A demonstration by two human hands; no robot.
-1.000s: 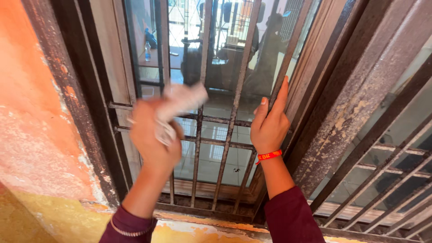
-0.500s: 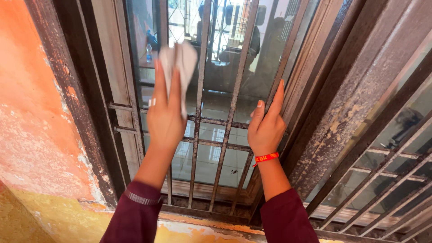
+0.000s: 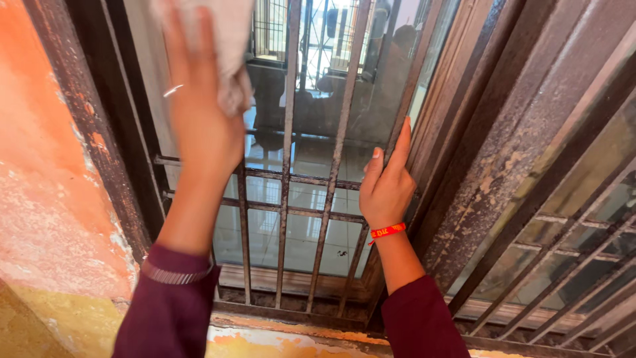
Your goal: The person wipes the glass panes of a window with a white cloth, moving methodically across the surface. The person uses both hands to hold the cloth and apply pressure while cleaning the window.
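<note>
Overhead, pale cloth [image 3: 228, 46] in left hand [image 3: 202, 126]

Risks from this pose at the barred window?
1. The left hand presses a pale cloth high between rusty bars; cloth or knuckles may snag on flaking metal.
2. The right hand rests on a corroded bar; rough rust could scrape its fingers.
3. Hard pressure might stress the glass pane.

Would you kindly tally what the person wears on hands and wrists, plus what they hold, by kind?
Cloth, in the left hand: 1
Ring: 1
Wristbands: 2, red on the right hand, beaded
Total: 4
</note>
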